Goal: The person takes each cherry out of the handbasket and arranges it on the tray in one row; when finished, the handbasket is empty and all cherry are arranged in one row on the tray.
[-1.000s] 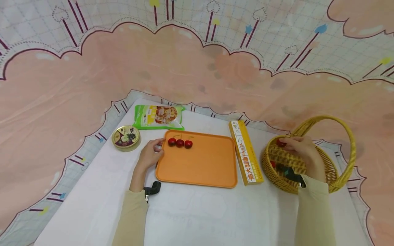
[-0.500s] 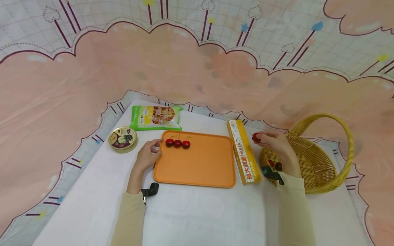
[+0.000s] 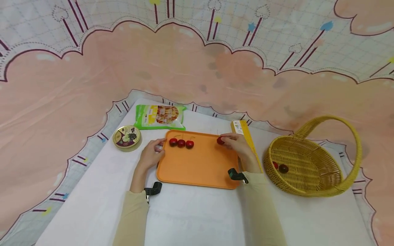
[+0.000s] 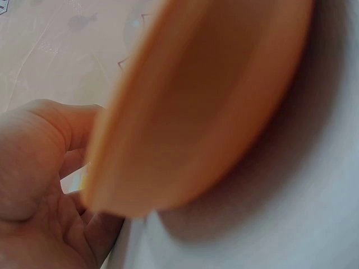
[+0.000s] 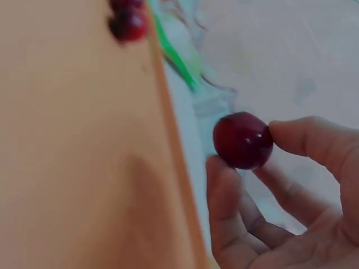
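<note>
My right hand (image 3: 239, 145) pinches a dark red cherry (image 5: 243, 140) between thumb and fingertips, above the right back part of the orange tray (image 3: 197, 167). A row of cherries (image 3: 181, 143) lies along the tray's back left, stems pointing away. At the tray's left edge, my left hand (image 3: 151, 155) holds the rim, its thumb and fingers bent against it. The left wrist view has the tray (image 4: 185, 129) large and blurred, covering the fingertips. Inside the wicker basket (image 3: 307, 193), at its left side, are a red cherry (image 3: 275, 165) and a darker round fruit (image 3: 283, 168).
A yellow pasta box (image 3: 246, 131) stands between tray and basket, partly behind my right hand. Left of the tray sits a round tin (image 3: 126, 137). Behind it lies a green food packet (image 3: 160, 117). The basket's tall handle (image 3: 357, 147) arches up at the right.
My right hand has brought the cherry out of the basket, leftward past the pasta box, to above the tray. The left hand stays at the tray's edge.
</note>
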Demonstrator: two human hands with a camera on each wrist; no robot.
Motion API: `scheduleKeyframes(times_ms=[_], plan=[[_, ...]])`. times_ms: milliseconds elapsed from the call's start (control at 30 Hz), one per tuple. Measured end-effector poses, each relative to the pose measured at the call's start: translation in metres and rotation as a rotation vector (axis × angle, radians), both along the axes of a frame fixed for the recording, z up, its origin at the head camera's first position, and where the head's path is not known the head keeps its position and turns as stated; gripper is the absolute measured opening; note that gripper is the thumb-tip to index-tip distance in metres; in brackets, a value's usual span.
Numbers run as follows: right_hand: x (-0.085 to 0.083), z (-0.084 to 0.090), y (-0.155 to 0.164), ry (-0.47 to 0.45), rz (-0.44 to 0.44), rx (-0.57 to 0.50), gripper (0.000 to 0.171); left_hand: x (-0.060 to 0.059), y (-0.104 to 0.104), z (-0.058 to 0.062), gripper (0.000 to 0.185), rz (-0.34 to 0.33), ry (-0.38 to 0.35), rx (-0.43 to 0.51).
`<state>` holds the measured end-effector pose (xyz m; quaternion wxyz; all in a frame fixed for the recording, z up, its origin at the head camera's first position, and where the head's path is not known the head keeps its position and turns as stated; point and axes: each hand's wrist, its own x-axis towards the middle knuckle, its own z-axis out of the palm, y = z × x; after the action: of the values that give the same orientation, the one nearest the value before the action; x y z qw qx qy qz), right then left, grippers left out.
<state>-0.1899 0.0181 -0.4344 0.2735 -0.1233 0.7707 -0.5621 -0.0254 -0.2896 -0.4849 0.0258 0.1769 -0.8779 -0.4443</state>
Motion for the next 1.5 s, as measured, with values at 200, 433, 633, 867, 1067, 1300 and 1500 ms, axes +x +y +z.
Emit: scheduleKeyframes(times_ms=[200,433,633,867,1067,1300,1500], plan=[[0.014,-0.017,-0.045,0.046,-0.034,0.101,0.03,0.003,-0.003,0.001,0.05,0.004,0.007,-0.004],[0.026,-0.032,-0.073,0.088,-0.018,0.009,0.025,0.002,-0.001,0.001,0.049,-0.004,0.032,0.007],[0.032,-0.034,-0.073,0.104,-0.04,0.004,0.022,0.001,0.003,0.004,0.05,-0.01,0.031,0.018],[0.031,-0.034,-0.07,0.08,-0.039,0.051,0.025,0.001,0.001,0.003,0.049,-0.006,0.036,0.012],[0.031,-0.035,-0.074,0.107,0.008,0.067,0.029,0.002,-0.001,0.002,0.049,0.001,0.037,0.017],[0.031,-0.036,-0.074,0.169,0.048,0.062,0.024,0.002,-0.001,0.002,0.049,0.001,0.029,0.018],[0.029,-0.037,-0.071,0.157,0.06,0.048,0.025,0.002,0.0,0.002,0.049,0.008,0.034,0.014]])
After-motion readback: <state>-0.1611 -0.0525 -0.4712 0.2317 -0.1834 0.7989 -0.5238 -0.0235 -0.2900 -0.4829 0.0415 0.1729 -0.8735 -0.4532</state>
